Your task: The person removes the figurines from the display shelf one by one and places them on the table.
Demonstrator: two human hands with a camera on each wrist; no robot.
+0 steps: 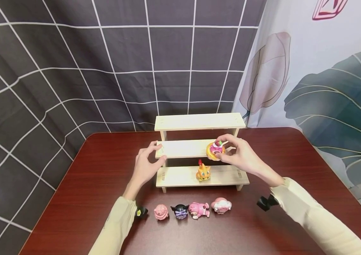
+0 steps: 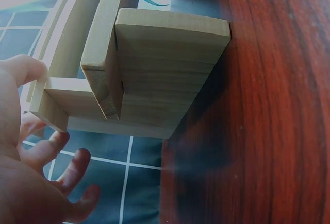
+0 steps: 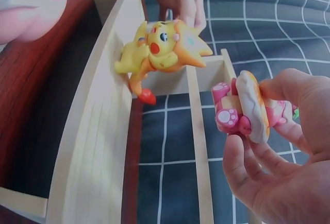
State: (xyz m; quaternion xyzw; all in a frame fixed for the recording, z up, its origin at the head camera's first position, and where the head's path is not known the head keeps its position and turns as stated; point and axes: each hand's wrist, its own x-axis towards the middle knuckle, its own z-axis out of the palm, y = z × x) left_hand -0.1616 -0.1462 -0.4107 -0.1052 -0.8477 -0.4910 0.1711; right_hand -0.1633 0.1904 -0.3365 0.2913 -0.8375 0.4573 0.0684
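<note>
My right hand (image 1: 242,156) pinches a pink toy figurine (image 1: 212,150) with a yellow-and-white ring round it and a strawberry on top. It is in front of the right part of the middle board (image 1: 182,148) of a three-tier wooden display shelf; in the right wrist view, the figurine's (image 3: 252,108) pink paws stick out from the ring. My left hand (image 1: 144,164) holds the left end of that board between thumb and fingers. On the bottom board (image 1: 174,177) stands a yellow-orange figurine (image 1: 203,173) with a red tail tip.
Before the shelf, on the dark red table (image 1: 104,170), lie a round pink figurine (image 1: 161,212), a black-and-purple one (image 1: 180,211), a pink one lying down (image 1: 199,209) and a pink-and-white one (image 1: 221,205). A dark grid curtain (image 1: 174,85) hangs behind.
</note>
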